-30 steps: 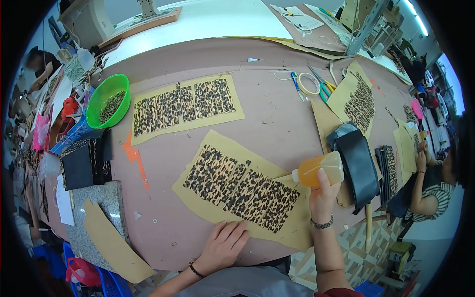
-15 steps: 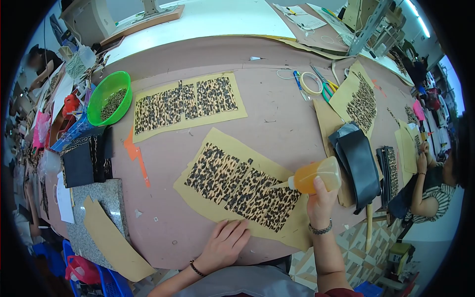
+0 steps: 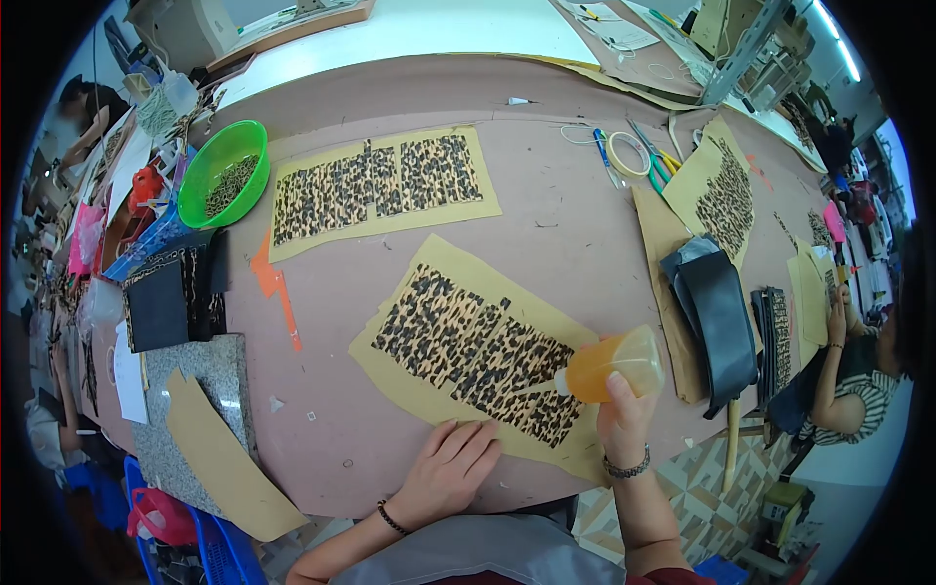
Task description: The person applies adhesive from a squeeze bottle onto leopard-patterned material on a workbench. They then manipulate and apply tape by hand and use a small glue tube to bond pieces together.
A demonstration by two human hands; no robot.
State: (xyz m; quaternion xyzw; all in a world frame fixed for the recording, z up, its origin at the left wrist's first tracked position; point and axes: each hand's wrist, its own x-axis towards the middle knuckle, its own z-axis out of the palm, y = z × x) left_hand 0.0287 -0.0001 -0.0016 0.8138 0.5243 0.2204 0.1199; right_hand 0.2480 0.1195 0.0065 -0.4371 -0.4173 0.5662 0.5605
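Note:
In my right hand (image 3: 625, 414) is a clear squeeze bottle of amber liquid (image 3: 612, 367), tilted so its thin nozzle points left, low over the leopard-print strips (image 3: 478, 351). Those strips lie on a sheet of yellowish paper (image 3: 395, 390) close in front of me. My left hand (image 3: 453, 468) rests flat on the paper's lower edge, fingers spread and holding nothing. Farther back, a second paper sheet (image 3: 492, 200) carries more leopard-print strips (image 3: 375, 185). Whether liquid leaves the nozzle is too small to tell.
A green bowl (image 3: 200, 174) of small pieces stands at the back left. Black folded material (image 3: 159, 307) and a stone slab (image 3: 229, 380) lie left. Tape (image 3: 628, 156), scissors (image 3: 655, 161) and a black pouch (image 3: 710, 317) are right. A co-worker (image 3: 853, 405) sits far right.
My right hand has brought the bottle lower and to the left, its nozzle now over the strips. The left hand stays on the paper. The whole view has shifted slightly.

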